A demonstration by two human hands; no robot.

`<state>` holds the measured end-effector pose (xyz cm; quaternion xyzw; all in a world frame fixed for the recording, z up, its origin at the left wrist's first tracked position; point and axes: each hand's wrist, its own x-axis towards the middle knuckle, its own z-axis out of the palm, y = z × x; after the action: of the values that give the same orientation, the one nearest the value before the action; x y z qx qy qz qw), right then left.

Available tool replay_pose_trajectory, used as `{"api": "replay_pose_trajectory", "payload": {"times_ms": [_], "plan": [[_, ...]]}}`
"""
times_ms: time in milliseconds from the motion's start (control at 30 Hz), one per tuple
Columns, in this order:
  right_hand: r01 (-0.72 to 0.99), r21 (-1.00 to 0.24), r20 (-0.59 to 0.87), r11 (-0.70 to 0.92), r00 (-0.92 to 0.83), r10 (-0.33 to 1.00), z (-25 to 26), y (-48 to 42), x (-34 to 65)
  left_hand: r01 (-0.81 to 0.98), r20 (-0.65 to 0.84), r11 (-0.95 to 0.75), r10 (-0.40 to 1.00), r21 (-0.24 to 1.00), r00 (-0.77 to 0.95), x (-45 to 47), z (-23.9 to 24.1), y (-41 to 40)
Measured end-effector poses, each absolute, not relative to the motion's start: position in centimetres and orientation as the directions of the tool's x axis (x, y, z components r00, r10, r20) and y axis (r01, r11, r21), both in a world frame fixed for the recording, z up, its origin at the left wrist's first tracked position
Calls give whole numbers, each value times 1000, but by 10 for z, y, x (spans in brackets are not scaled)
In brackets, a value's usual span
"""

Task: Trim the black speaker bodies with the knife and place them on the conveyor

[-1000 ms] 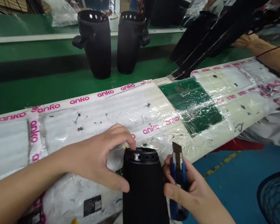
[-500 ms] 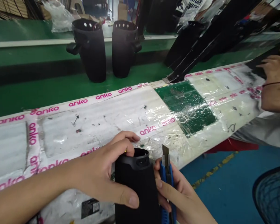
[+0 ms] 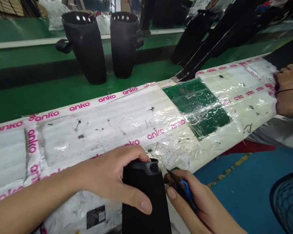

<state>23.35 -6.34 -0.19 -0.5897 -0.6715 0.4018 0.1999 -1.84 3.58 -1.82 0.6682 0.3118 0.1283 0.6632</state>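
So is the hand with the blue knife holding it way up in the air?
No, the right hand holds the blue utility knife low, its blade tip against the black fabric-covered cylinder gripped by the left hand.

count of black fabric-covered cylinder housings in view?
3. One black housing is gripped by the left hand at the near table edge; two stand on the green conveyor, left and right. Dark shapes at top right are unclear and may hide more.
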Motion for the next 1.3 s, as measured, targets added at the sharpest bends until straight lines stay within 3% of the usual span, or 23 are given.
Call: {"api": "replay_pose_trajectory", "payload": {"times_ms": [100, 167, 267, 533, 867, 1100, 1300], "plan": [[772, -378, 80, 512, -524, 848, 13, -44, 242, 243, -233, 65, 589, 968, 774, -17, -21, 33], [752, -157, 115, 640, -630, 768, 22, -32, 245, 221, -206, 47, 589, 974, 781, -16, -23, 32], [732, -30, 67, 681, -678, 732, 29, -21, 246, 196, -168, 18, 588, 981, 791, -16, -26, 32], [713, -26, 39, 701, -700, 713, 26, -20, 247, 120, -81, -32, 572, 992, 816, -13, -28, 37], [737, -54, 71, 674, -670, 739, 27, -24, 246, 107, -59, -51, 565, 993, 823, -12, -26, 39], [722, -75, 12, 688, -689, 724, 25, -25, 249, 98, -57, -41, 570, 994, 819, -13, -30, 38], [729, -18, 36, 684, -683, 730, 21, -31, 253, 74, -38, -41, 560, 996, 827, -14, -31, 39]]}}
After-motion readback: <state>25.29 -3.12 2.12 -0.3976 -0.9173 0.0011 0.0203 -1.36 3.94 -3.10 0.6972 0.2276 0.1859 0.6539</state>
